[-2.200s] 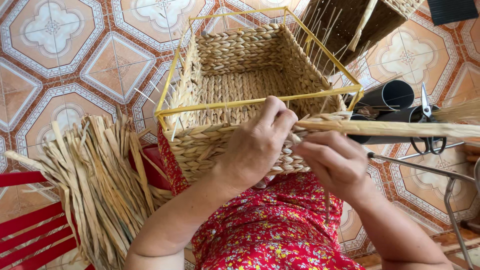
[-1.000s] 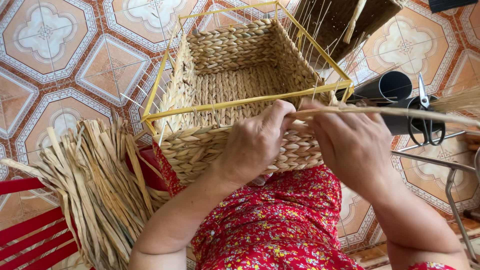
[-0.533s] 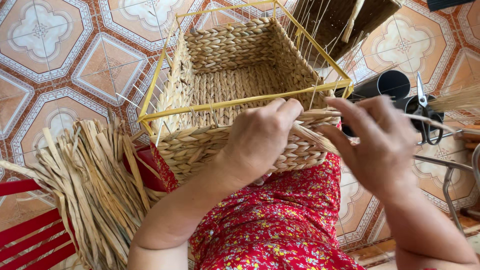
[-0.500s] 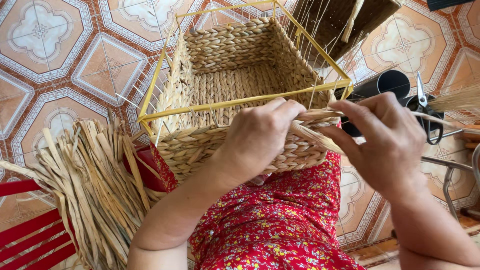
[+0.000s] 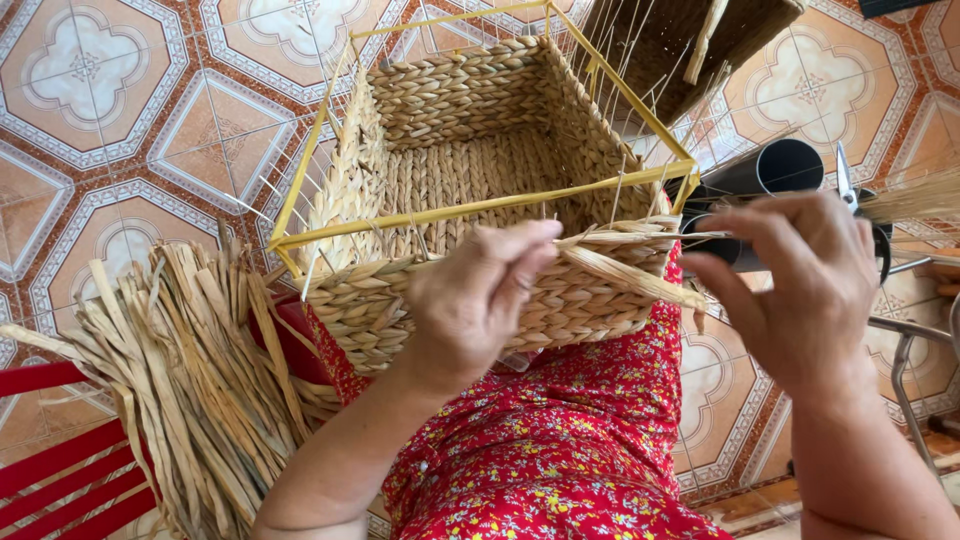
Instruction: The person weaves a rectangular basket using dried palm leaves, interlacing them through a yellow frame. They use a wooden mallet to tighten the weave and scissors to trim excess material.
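Note:
A rectangular basket (image 5: 470,95) woven of pale dried fibre on a yellow wire frame (image 5: 480,207) rests tilted on my lap, against a red flowered dress. My left hand (image 5: 478,300) presses on the near wall just under the frame, with thumb and forefinger pinched on the weave there. A flat loose strand (image 5: 635,278) sticks out from the near right corner. My right hand (image 5: 805,290) hovers just right of that strand's end with curled fingers apart and nothing visibly held.
A thick bundle of dried fibre strips (image 5: 190,380) lies over a red slatted seat (image 5: 60,470) at my left. At right are black tubes (image 5: 785,165), scissors (image 5: 848,185), a metal frame (image 5: 905,370) and a darker basket (image 5: 690,40). The floor is patterned tile.
My right hand let go of the long strand it was pulling rightward and spread its fingers. The left hand stayed pinched at the basket's near rim. The basket tilted slightly.

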